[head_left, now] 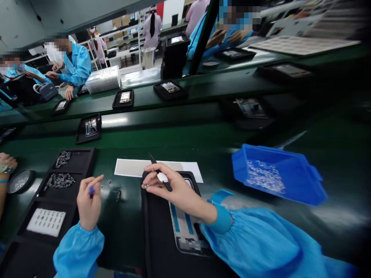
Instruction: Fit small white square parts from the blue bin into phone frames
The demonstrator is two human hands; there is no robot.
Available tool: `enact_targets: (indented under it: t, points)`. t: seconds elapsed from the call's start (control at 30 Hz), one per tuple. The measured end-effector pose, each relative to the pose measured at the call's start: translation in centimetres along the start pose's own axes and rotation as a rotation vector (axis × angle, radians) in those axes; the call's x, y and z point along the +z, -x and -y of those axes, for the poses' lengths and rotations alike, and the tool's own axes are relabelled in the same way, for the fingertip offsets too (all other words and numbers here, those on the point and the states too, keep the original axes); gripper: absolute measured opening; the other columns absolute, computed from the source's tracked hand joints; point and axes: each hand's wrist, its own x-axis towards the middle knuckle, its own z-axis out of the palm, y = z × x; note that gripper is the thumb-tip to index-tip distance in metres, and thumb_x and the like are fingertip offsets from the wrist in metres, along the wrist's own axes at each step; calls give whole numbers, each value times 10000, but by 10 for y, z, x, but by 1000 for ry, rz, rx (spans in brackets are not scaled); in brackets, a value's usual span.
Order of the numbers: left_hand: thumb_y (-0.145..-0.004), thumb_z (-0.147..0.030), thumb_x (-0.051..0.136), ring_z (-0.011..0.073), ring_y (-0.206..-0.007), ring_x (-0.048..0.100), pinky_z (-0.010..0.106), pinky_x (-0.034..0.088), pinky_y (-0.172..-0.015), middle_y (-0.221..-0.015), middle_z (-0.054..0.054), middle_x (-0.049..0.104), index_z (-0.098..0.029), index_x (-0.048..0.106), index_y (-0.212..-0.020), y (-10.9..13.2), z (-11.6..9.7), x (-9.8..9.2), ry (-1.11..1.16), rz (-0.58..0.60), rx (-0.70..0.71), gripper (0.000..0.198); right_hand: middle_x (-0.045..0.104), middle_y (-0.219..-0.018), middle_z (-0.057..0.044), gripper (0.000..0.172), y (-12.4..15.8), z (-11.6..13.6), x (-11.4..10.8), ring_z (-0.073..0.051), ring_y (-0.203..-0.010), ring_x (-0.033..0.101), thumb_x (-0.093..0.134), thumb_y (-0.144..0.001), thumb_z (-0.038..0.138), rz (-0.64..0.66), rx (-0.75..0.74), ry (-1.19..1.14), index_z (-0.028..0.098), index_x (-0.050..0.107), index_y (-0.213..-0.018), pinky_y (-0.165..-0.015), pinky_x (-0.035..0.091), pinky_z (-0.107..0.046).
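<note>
Tweezers (160,172) clasped pencil-style in right hand (176,189), over phone frame (185,227) in black tray (149,231) — steady grip suits fine work — left hand (89,206) pinches small blue item (91,191), near loose parts (109,181) on counter (124,231).

We've got bright blue sleeves (78,251), a blue bin (304,193) of silvery bits (265,177), a black tray (149,231), and a glossy dark green bench (174,135) here.
</note>
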Motion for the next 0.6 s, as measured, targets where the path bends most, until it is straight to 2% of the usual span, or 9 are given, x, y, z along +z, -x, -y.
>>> enact_targets:
  t: [0.07,0.13,0.17,0.23,0.33,0.43,0.6]
  points:
    - [-1016,-421,385,168,-799,592,280,488,-680,-868,61,593,-184,714,-859,3,-21,-2,168,-127,45,435,669,-954,-35,327,11,2,-3,-181,-892,691,699,-884,283,-26,3,-12,224,534,-1160,-846,557,-340]
    - [-1030,-451,323,145,-677,554,244,447,-552,-732,38,557,-179,628,-704,7,-44,-2,383,-179,34,522,675,-958,-34,329,21,4,-5,-181,-896,697,702,-889,283,-48,2,-6,228,530,-1164,-844,566,-334]
    - [-1031,-452,320,135,-630,539,228,432,-506,-692,26,539,-181,582,-677,9,-56,-1,493,-150,-3,517,679,-958,-33,324,25,5,-6,-182,-901,698,699,-893,278,-61,-2,4,230,530,-1165,-847,568,-334]
    - [-1017,-413,406,122,-618,571,216,479,-511,-727,15,566,-186,542,-717,11,-77,1,657,9,-108,400,683,-959,-33,309,32,7,-7,-187,-925,698,692,-899,264,-91,-27,29,233,533,-1163,-868,569,-341]
    - [-961,-310,559,128,-732,676,269,587,-710,-919,19,624,-203,546,-855,15,-103,5,708,239,-183,152,682,-952,-25,307,41,6,-7,-185,-950,695,686,-900,230,-130,-72,43,240,534,-1166,-887,569,-339]
    - [-953,-219,562,118,-773,698,244,595,-739,-949,8,636,-227,543,-933,21,-114,10,687,249,-129,29,680,-952,-22,312,46,4,-7,-174,-926,700,679,-900,213,-156,-85,15,241,528,-1172,-871,577,-323]
    - [-926,-138,579,118,-886,673,226,580,-789,-938,11,659,-235,542,-948,30,-114,21,587,216,-4,106,680,-961,-35,305,51,-1,-8,-165,-883,694,672,-906,232,-184,-104,35,228,537,-1179,-851,589,-315]
